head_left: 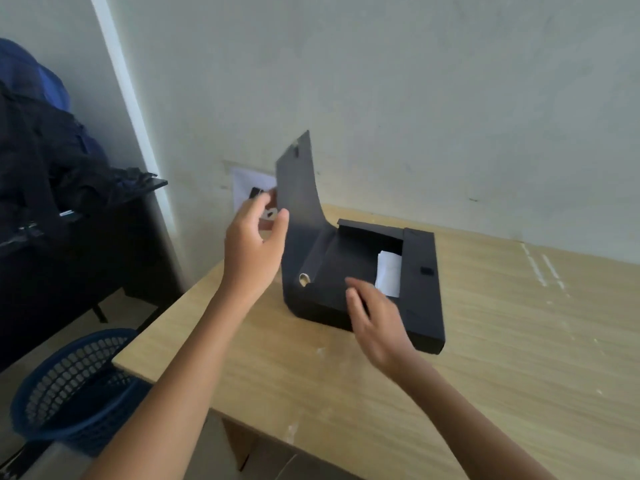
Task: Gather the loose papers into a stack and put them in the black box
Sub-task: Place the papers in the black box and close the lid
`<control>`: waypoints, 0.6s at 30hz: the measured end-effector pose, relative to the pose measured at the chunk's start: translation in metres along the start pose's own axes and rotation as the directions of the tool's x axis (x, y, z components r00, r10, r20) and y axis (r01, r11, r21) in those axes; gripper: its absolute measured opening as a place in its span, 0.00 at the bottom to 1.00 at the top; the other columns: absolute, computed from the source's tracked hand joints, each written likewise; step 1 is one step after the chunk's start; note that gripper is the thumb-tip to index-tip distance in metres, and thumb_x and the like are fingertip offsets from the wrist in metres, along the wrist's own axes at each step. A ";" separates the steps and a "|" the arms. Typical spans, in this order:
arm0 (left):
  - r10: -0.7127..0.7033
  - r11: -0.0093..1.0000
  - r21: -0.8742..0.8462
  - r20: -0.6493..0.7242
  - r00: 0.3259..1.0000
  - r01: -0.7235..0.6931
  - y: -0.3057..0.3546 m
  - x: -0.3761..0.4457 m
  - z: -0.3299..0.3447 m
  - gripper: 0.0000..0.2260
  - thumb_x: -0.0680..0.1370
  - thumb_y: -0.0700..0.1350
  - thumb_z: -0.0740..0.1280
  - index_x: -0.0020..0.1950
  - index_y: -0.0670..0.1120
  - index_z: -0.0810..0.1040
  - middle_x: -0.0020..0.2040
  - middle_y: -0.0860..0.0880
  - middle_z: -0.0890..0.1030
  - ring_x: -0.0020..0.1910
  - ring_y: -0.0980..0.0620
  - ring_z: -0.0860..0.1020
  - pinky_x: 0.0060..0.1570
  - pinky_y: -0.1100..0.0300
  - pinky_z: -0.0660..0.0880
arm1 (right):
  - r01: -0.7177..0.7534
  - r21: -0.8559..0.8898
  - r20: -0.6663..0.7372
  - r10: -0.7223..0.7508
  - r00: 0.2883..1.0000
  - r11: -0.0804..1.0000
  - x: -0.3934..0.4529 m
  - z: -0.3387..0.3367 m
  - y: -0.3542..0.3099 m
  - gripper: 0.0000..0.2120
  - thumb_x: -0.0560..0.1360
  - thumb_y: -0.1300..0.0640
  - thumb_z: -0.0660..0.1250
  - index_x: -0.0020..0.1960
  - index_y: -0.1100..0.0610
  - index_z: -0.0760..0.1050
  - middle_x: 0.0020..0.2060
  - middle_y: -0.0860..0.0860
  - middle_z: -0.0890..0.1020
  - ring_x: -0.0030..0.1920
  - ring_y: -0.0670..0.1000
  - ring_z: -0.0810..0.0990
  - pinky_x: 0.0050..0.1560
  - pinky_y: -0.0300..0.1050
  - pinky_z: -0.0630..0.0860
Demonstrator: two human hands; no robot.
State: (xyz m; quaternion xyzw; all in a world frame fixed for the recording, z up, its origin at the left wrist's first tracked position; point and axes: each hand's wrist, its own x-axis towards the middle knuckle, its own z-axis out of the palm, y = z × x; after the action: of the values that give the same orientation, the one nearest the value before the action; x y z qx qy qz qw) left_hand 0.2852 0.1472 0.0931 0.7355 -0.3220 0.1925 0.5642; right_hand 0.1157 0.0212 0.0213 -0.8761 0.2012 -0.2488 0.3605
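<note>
Papers (389,273), white and folded, lay inside the black box (356,271), against its right inner wall. We saw the box sitting near the far left corner of the wooden table (519,341), its lid (298,188) standing upright. Our left hand (252,240) was beside the lid's left edge, fingers spread and curled, thumb touching it. Our right hand (375,323) hovered over the box's near edge, fingers loosely spread, gripping nothing.
</note>
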 end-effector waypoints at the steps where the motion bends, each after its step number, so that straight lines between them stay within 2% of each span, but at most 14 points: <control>1: 0.091 0.996 -0.003 0.055 0.994 -0.091 0.010 -0.004 0.004 0.16 0.82 0.48 0.65 0.70 0.48 0.77 0.60 0.56 0.80 0.49 0.64 0.79 0.49 0.75 0.72 | -0.078 0.159 -0.062 0.089 0.994 0.984 0.008 -0.014 -0.002 0.19 0.85 0.46 0.55 0.71 0.51 0.73 0.57 0.40 0.81 0.59 0.35 0.76 0.57 0.26 0.69; 2: 0.179 0.984 -0.014 0.118 0.977 -0.179 0.018 -0.009 0.008 0.15 0.83 0.47 0.65 0.69 0.49 0.77 0.59 0.57 0.79 0.50 0.66 0.79 0.48 0.76 0.73 | -0.149 0.296 -0.125 0.193 0.973 0.943 0.018 -0.031 -0.002 0.18 0.85 0.46 0.54 0.69 0.51 0.74 0.54 0.41 0.81 0.59 0.38 0.78 0.58 0.31 0.72; 3: 0.259 0.965 -0.018 0.191 0.947 -0.261 0.026 -0.015 0.012 0.14 0.83 0.46 0.65 0.68 0.50 0.77 0.58 0.57 0.79 0.50 0.65 0.79 0.47 0.75 0.74 | -0.213 0.420 -0.165 0.305 0.938 0.882 0.029 -0.048 0.000 0.18 0.85 0.47 0.53 0.67 0.52 0.74 0.56 0.44 0.82 0.60 0.44 0.79 0.62 0.40 0.74; 5: 0.377 0.911 0.026 0.349 0.858 -0.411 0.037 -0.026 0.021 0.13 0.83 0.45 0.64 0.68 0.50 0.78 0.56 0.56 0.79 0.47 0.62 0.79 0.43 0.68 0.79 | -0.292 0.635 -0.156 0.489 0.858 0.715 0.052 -0.084 0.005 0.18 0.86 0.48 0.52 0.69 0.55 0.72 0.63 0.53 0.80 0.62 0.52 0.78 0.69 0.51 0.72; 7: 0.442 0.846 0.064 0.473 0.762 -0.530 0.045 -0.039 0.032 0.15 0.84 0.46 0.64 0.71 0.52 0.77 0.56 0.56 0.78 0.43 0.62 0.76 0.39 0.66 0.76 | -0.298 0.779 -0.089 0.567 0.819 0.552 0.067 -0.113 0.012 0.21 0.85 0.50 0.53 0.74 0.58 0.67 0.64 0.57 0.78 0.63 0.56 0.79 0.70 0.52 0.72; 8: 0.461 0.819 0.063 0.519 0.720 -0.570 0.048 -0.047 0.039 0.16 0.84 0.46 0.64 0.72 0.53 0.76 0.56 0.57 0.78 0.44 0.62 0.75 0.39 0.65 0.75 | -0.286 0.811 -0.063 0.562 0.825 0.510 0.070 -0.123 0.014 0.21 0.85 0.50 0.55 0.74 0.59 0.66 0.63 0.57 0.79 0.62 0.56 0.80 0.68 0.52 0.74; 9: 0.473 0.799 0.057 0.556 0.683 -0.599 0.051 -0.054 0.045 0.17 0.84 0.45 0.64 0.72 0.54 0.76 0.55 0.56 0.78 0.46 0.59 0.76 0.39 0.62 0.76 | -0.290 0.795 -0.054 0.538 0.841 0.533 0.071 -0.130 0.017 0.20 0.85 0.51 0.56 0.73 0.60 0.67 0.61 0.57 0.80 0.59 0.55 0.81 0.64 0.51 0.77; 10: 0.479 0.780 0.056 0.588 0.652 -0.624 0.052 -0.061 0.050 0.17 0.83 0.45 0.65 0.72 0.54 0.76 0.55 0.56 0.78 0.48 0.57 0.76 0.39 0.59 0.77 | -0.322 0.710 -0.054 0.505 0.862 0.626 0.071 -0.133 0.020 0.20 0.84 0.51 0.59 0.72 0.60 0.68 0.61 0.56 0.81 0.56 0.54 0.82 0.60 0.50 0.79; 11: 0.481 0.757 0.066 0.617 0.624 -0.650 0.054 -0.067 0.055 0.17 0.83 0.45 0.65 0.73 0.55 0.76 0.55 0.56 0.78 0.49 0.56 0.76 0.39 0.58 0.78 | -0.367 0.530 -0.072 0.472 0.879 0.765 0.070 -0.134 0.024 0.21 0.83 0.51 0.61 0.73 0.60 0.68 0.62 0.54 0.80 0.54 0.53 0.81 0.55 0.48 0.80; 12: 0.482 0.731 0.085 0.640 0.599 -0.678 0.055 -0.072 0.060 0.18 0.83 0.45 0.65 0.73 0.56 0.76 0.56 0.56 0.77 0.49 0.55 0.75 0.37 0.57 0.79 | -0.386 0.269 -0.106 0.426 0.899 0.882 0.067 -0.135 0.028 0.23 0.82 0.51 0.64 0.74 0.59 0.67 0.64 0.53 0.78 0.56 0.53 0.80 0.54 0.46 0.78; 13: 0.484 0.706 0.100 0.655 0.580 -0.702 0.056 -0.077 0.062 0.18 0.83 0.46 0.65 0.73 0.56 0.76 0.56 0.56 0.77 0.49 0.55 0.75 0.36 0.57 0.79 | -0.362 -0.011 -0.126 0.358 0.925 0.932 0.065 -0.135 0.034 0.25 0.82 0.52 0.65 0.76 0.58 0.65 0.66 0.54 0.77 0.60 0.55 0.78 0.56 0.46 0.76; 14: 0.487 0.691 0.104 0.663 0.568 -0.715 0.056 -0.080 0.063 0.18 0.83 0.46 0.66 0.72 0.56 0.76 0.56 0.56 0.77 0.48 0.55 0.75 0.34 0.58 0.78 | -0.310 -0.228 -0.112 0.291 0.950 0.923 0.063 -0.133 0.039 0.26 0.82 0.52 0.65 0.77 0.59 0.65 0.68 0.56 0.76 0.65 0.57 0.76 0.60 0.48 0.73; 15: 0.490 0.687 0.101 0.667 0.562 -0.719 0.056 -0.083 0.064 0.17 0.82 0.45 0.67 0.71 0.56 0.77 0.55 0.56 0.77 0.47 0.54 0.75 0.32 0.58 0.78 | -0.265 -0.359 -0.083 0.252 0.964 0.895 0.060 -0.130 0.045 0.25 0.82 0.52 0.64 0.76 0.60 0.66 0.69 0.57 0.76 0.66 0.58 0.75 0.61 0.48 0.72; 18: 0.478 0.703 0.075 0.687 0.548 -0.707 0.056 -0.089 0.061 0.15 0.81 0.46 0.69 0.67 0.54 0.80 0.54 0.55 0.79 0.48 0.54 0.76 0.32 0.59 0.77 | -0.263 -0.448 -0.012 0.289 0.957 0.854 0.050 -0.122 0.061 0.19 0.83 0.49 0.61 0.68 0.61 0.73 0.63 0.59 0.79 0.61 0.59 0.77 0.54 0.47 0.72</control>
State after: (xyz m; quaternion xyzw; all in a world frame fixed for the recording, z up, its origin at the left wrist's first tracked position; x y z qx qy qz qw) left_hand 0.1775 0.1030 0.0572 0.6852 -0.6823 0.1741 0.1863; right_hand 0.0737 -0.1105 0.0664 -0.9037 0.3662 -0.1176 0.1880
